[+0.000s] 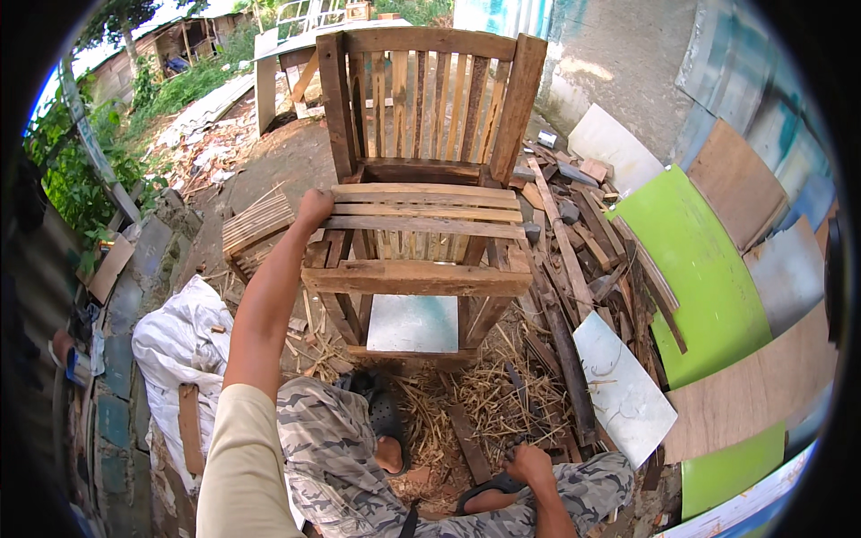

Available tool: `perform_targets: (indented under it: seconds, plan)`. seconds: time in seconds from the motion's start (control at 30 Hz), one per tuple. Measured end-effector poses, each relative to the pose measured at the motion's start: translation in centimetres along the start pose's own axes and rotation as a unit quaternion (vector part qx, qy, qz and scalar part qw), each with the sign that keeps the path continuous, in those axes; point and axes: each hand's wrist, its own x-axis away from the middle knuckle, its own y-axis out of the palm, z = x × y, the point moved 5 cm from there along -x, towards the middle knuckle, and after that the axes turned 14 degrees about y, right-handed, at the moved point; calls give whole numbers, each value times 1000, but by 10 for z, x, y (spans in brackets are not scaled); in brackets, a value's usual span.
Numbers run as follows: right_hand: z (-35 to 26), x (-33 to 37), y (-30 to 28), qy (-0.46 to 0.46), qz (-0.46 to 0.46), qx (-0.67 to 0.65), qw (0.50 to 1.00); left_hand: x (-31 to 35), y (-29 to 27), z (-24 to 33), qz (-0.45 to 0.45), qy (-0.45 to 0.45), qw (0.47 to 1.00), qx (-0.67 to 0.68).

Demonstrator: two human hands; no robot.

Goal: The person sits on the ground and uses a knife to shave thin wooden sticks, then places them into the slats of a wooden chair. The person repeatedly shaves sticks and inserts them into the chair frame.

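Observation:
A wooden chair frame stands upright in front of me, with a slatted backrest at its far side. Several thin wooden slats lie across the seat from left to right, with an open gap between them and the front rail. My left hand is closed around the left end of the slats. Low by my right knee, my right hand is closed near the ground over wood shavings. Whatever is in it shows only as something dark, too small to name.
Scrap wood is heaped to the right, beside a green board and a pale panel. A small slatted wooden piece stands at left, behind a white sack. A table stands beyond the chair.

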Motion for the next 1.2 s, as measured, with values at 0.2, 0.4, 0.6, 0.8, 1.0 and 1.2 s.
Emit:
perform_targets:
  seconds: [0.2, 0.4, 0.6, 0.8, 1.0, 1.2]
  plan:
    - [-5, -4, -10, -12, 24, -7, 1000, 21, 24, 131, -70, 206, 962, -167]
    - [-17, -9, -11, -24, 6, 0, 1000, 35, 103, 201, -220, 244, 924, -198]
    - [-21, 6, -26, -43, 6, -24, 999, 35, 118, 206, -216, 236, 921, -222]
    - [-12, -3, -9, -28, -5, -20, 999, 33, 123, 204, -211, 242, 921, -221]
    - [-16, 5, -16, -19, -36, -54, 998, 34, 121, 206, -211, 239, 920, -228]
    - [-17, 2, -13, -9, -57, -34, 998, 37, 121, 205, -208, 242, 921, -222]
